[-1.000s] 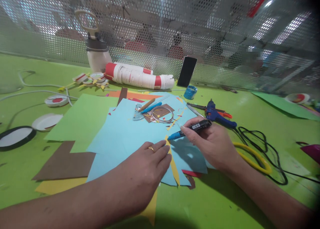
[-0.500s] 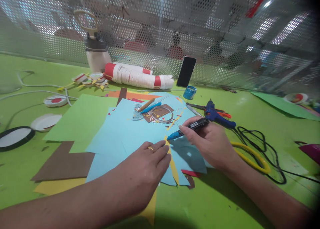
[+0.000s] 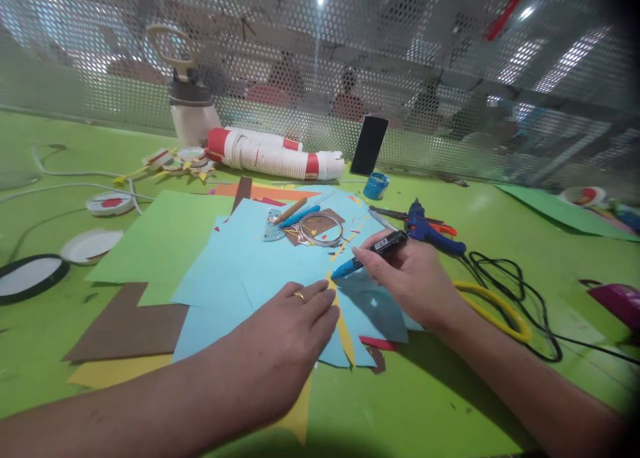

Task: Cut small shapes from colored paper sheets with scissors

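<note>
A narrow yellow paper strip lies on light blue paper. My left hand, wearing a ring, rests over the strip and blue sheet with its fingers stretched out and pressing down. Between the thumb and fingers of my right hand is a black and blue marker, its tip at the strip's top end. Just beyond lie a grey ring, a clear protractor, a brown pen and a blue pen, with small paper scraps around them.
A blue glue gun and its black cord lie right, beside a yellow ring. Paper cups, a bottle, a phone and a blue jar stand behind. Green paper and brown paper spread left.
The view has shifted slightly, so things appear a little further left. Both hands and the marker keep nearly the same pose, the tip still at the yellow strip's top.
</note>
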Motion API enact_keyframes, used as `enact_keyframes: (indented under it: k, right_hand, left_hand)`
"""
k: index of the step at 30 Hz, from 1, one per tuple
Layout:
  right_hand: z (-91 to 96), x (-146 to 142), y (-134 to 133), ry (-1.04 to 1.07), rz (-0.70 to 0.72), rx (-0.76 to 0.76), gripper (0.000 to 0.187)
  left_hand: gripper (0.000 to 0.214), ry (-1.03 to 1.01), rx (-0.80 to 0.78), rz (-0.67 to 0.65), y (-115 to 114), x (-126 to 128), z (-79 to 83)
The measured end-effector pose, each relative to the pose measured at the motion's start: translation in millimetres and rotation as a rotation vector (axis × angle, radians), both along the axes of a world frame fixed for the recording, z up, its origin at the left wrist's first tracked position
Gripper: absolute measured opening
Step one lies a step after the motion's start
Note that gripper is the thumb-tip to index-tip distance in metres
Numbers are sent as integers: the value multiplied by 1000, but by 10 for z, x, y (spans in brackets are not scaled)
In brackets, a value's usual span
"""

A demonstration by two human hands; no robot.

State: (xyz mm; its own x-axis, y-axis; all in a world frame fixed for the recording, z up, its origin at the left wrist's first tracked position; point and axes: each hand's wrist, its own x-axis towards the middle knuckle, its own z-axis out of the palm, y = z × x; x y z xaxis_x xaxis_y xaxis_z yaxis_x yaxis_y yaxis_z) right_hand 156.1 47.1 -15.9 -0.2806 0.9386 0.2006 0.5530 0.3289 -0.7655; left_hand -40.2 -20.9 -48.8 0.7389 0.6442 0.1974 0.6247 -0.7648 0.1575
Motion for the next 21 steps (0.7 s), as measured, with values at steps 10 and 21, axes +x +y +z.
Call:
enact_keyframes:
  k: [10, 21]
  right_hand:
    - [-21, -1, -25, -15, -25, 51, 29]
    - [179, 61, -74, 205, -138, 131, 31]
  left_hand:
    - [40, -32, 35, 10, -6, 2, -36]
    - [43, -21, 31, 17, -13, -14, -34]
